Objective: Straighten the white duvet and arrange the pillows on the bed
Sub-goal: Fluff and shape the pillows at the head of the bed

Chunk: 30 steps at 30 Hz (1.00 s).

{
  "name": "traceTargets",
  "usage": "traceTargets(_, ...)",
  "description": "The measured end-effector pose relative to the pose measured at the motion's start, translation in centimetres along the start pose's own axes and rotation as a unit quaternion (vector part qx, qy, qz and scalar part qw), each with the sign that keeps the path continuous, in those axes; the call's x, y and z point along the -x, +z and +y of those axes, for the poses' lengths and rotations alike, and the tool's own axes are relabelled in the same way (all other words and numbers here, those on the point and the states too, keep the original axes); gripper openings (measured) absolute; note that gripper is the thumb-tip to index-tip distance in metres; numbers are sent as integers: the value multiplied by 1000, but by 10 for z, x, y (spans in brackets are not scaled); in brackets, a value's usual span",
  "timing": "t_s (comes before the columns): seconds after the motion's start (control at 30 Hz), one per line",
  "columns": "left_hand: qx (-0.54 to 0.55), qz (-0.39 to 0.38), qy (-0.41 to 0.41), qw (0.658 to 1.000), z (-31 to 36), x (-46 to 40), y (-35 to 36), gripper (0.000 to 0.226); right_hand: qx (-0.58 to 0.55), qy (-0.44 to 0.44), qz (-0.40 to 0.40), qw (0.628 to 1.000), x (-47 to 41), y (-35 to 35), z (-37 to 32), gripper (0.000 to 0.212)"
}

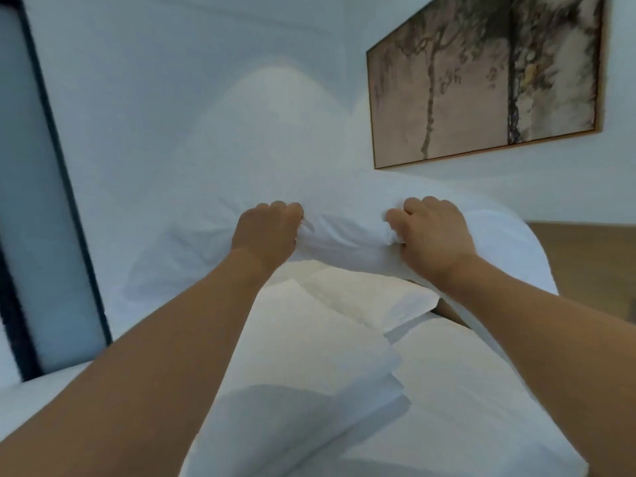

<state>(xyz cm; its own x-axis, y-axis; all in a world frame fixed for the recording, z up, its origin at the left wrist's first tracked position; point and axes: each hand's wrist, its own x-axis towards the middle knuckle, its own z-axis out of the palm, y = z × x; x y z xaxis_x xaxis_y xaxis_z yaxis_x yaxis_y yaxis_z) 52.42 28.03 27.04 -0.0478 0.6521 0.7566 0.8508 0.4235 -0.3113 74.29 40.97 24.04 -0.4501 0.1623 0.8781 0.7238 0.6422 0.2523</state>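
Head view: left hand [265,232] and right hand [430,232] fingers clutch a raised pillow [347,222].

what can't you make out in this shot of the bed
Head view:
- Far side of the held pillow: motion blur melts it into the white wall.
- Fingertips of left hand and right hand: buried in pillow fabric.
- Duvet: cut off by the bottom edge.
- Painting: top cropped.

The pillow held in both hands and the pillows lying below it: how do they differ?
The held pillow is lifted in the air; the lower pillows lie flat on the bed. The held pillow is bunched where the left hand and right hand grip it with curled fingers; no hand touches the lower pillows. All are white.
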Motion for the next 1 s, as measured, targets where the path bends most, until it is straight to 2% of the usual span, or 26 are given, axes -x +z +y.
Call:
traceTargets(0.17,2,-51,-114,992,-108,112,2,12,-45,-128,5,991,-39,1,-133,31)
traceTargets(0.3,6,-108,-215,971,-209,194,36,10,-119,-252,22,960,-70,17,-258,27)
traceTargets(0.4,8,-118,-269,956,-281,235,59,5,-159,-312,10,937,-97,46,-340,30)
traceTargets(0.5,-11,-101,-307,946,-352,248,80,5,-190,-319,7,928,-128,80,-412,31)
traceTargets(0.7,-127,-28,-314,940,-493,254,156,9,-245,-285,98,922,-180,187,-546,27)
traceTargets(0.8,-208,-65,-345,913,-550,283,233,33,-257,-264,124,921,-166,273,-624,33)
traceTargets(0.87,-231,-163,-404,870,-570,313,304,51,-270,-268,62,922,-134,342,-676,41)
traceTargets(0.9,-204,-216,-448,843,-576,334,346,56,-267,-275,-9,924,-109,381,-699,44)
traceTargets(1.0,-7,-350,-573,741,-557,425,478,68,-209,-244,-302,897,-6,503,-740,62)
